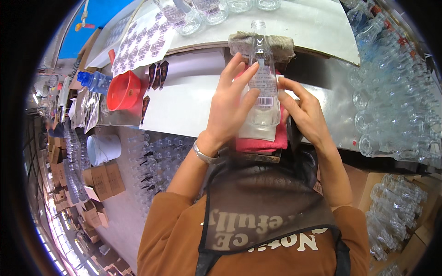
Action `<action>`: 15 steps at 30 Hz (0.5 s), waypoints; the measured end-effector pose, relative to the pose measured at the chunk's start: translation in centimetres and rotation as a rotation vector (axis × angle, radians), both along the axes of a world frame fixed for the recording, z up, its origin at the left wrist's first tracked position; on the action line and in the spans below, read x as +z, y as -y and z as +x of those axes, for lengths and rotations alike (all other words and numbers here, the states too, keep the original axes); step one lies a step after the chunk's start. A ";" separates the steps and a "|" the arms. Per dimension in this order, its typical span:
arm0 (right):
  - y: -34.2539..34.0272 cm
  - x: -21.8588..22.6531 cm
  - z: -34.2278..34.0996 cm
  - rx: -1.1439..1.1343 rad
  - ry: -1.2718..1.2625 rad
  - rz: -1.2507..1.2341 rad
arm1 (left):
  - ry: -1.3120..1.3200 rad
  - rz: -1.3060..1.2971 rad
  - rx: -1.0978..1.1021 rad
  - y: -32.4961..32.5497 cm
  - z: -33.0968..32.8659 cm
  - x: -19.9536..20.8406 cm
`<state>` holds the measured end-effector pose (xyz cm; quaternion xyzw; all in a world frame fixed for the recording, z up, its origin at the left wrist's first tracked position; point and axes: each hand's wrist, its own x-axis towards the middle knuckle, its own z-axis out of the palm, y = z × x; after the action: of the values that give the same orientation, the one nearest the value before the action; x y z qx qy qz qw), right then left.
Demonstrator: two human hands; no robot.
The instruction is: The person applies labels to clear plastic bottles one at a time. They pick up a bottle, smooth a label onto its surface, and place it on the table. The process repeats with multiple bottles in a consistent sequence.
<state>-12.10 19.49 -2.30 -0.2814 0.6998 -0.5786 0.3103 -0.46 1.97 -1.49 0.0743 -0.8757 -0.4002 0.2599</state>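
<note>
A clear glass bottle (262,117) lies on its back on a pad of white and pink cloth (260,145), its neck pointing away from me. The neck end rests on a folded beige towel (283,46). On the bottle's face is a printed label (264,85) with a barcode. My left hand (230,101) is at the bottle's left side, fingers spread, with the thumb by the glass. My right hand (301,108) has its curled fingers and thumb at the bottle's right edge, closed against it. A small white bit shows at the right fingertips; what it is cannot be made out.
Label sheets (142,43) and a red plastic funnel-like bowl (123,92) are at the left, near a blue-capped bottle (94,82). Dark cut-out labels (161,73) lie on a white sheet. Clear bottles (386,101) crowd the right; others stand at the far edge. A white bucket (105,149) is on the floor.
</note>
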 end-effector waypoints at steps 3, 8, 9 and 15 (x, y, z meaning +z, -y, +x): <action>1.0 0.2 -0.1 0.024 -0.105 0.087 | 0.012 0.041 -0.049 0.0 0.1 -0.5; 1.3 -0.6 0.5 -0.067 -0.097 -0.055 | -0.017 0.096 -0.068 0.1 0.1 -1.3; 1.2 -0.5 0.5 -0.063 -0.088 -0.044 | -0.022 0.099 -0.072 0.1 0.1 -1.3; 1.2 -0.2 0.6 -0.047 -0.051 -0.038 | -0.022 0.110 -0.072 0.0 0.3 -1.4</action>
<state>-11.47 18.29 -2.50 -0.2854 0.7028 -0.5917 0.2730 -0.13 1.97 -2.94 0.0524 -0.8515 -0.4577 0.2505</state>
